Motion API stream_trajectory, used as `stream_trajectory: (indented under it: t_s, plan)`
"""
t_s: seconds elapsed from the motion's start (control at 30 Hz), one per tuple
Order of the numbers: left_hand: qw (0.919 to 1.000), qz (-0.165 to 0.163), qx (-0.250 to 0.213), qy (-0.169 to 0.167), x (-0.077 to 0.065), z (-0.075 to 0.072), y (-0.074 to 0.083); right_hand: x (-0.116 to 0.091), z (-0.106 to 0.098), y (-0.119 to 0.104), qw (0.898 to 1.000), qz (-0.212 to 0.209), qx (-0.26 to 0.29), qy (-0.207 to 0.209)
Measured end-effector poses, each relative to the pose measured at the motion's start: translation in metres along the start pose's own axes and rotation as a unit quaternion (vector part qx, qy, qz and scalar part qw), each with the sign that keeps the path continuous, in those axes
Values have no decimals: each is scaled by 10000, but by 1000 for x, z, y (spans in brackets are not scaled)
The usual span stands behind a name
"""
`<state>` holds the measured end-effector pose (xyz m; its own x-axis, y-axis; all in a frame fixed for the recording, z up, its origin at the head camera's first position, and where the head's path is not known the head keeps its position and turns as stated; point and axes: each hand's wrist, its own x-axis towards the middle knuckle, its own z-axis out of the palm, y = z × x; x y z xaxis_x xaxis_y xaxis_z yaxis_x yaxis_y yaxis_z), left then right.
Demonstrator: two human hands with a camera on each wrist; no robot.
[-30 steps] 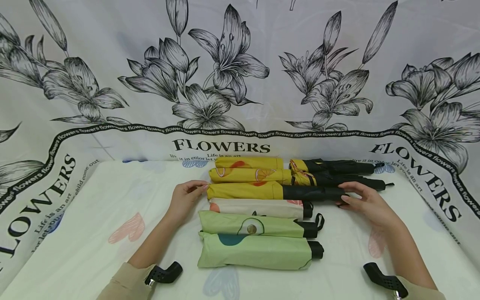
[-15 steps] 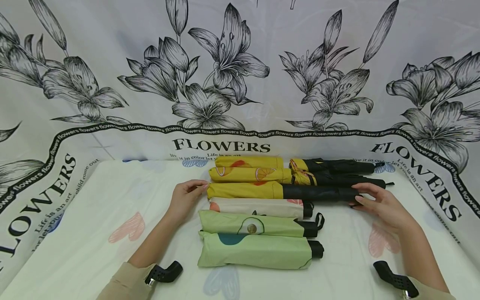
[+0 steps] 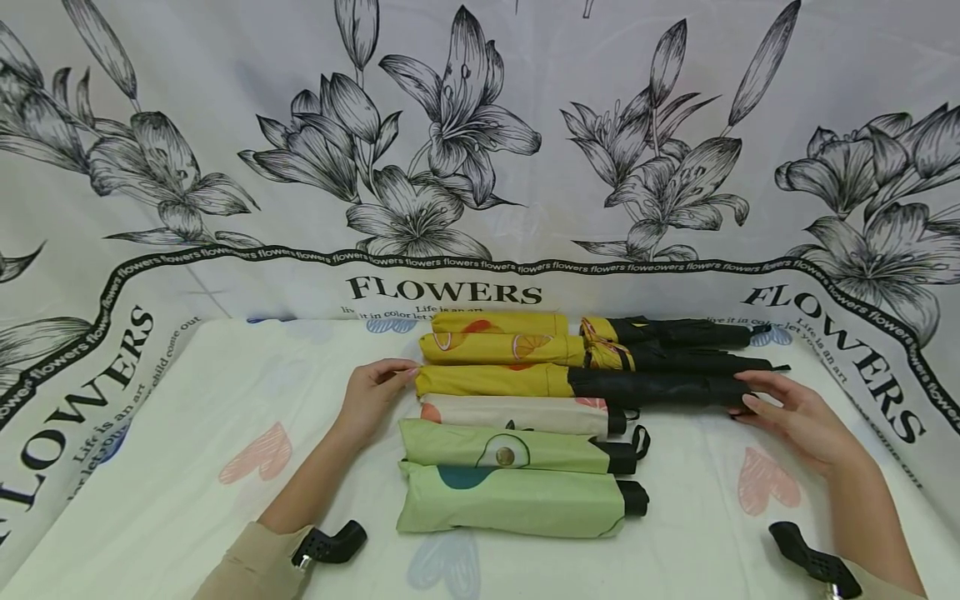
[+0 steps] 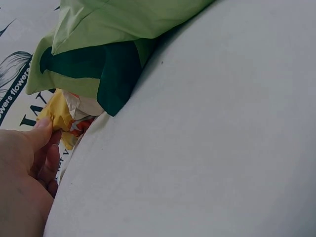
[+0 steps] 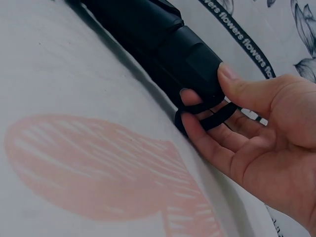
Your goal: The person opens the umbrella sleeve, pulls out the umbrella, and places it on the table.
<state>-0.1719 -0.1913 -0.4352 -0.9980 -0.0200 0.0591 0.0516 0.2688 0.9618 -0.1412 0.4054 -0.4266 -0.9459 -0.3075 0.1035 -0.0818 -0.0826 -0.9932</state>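
L hand [image 3: 371,396] is pinching the left tip of the yel sleeve [image 3: 491,381] btwn thumb & fingertip. R hand [image 3: 798,421] is gripping the far-right end of the blk umbrella [image 3: 652,387], which is sticking out of that sleeve's right side; sleeve & umbrella are lying in one line across the white cloth [image 3: 165,467], mid-row, btwn both hands. Per R wrist view, thumb is resting on the end of the handle [image 5: 192,59], other fingers are curling under it, w/ the strap [image 5: 219,117] looping by them.

Just behind, 2 more yel sleeves, the mid one [image 3: 487,348] & the rearmost one [image 3: 498,323], are lying parallel, each w/ a blk-and-yel umbrella [image 3: 693,361] to its right. In front, going toward the person: a cream umbrella [image 3: 517,415] w/ blk end, an avocado-print green umbrella [image 3: 457,448] w/ strap, then a bigger green umbrella [image 3: 525,508] nearest. Flower-print backdrop [image 3: 555,208] is hanging behind. Blk wrist gear [image 3: 330,544] is showing on both forearms.
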Motion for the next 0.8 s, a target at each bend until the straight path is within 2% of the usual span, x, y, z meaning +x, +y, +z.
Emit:
stream_trajectory:
  t_s: [0.17, 0.43, 0.8]
  plan:
    - [10000, -30, -22, 0, 0, 0, -1, -7, -11, 2, 9994, -103, 338, 37]
    - [10000, -18, -16, 6, 1, -1, -1, -12, -22, 3, 9988, -159, 462, 83]
    - [9996, 293, -43, 14, -1, 1, -1, -20, -32, 4, 9969, -267, 726, 131]
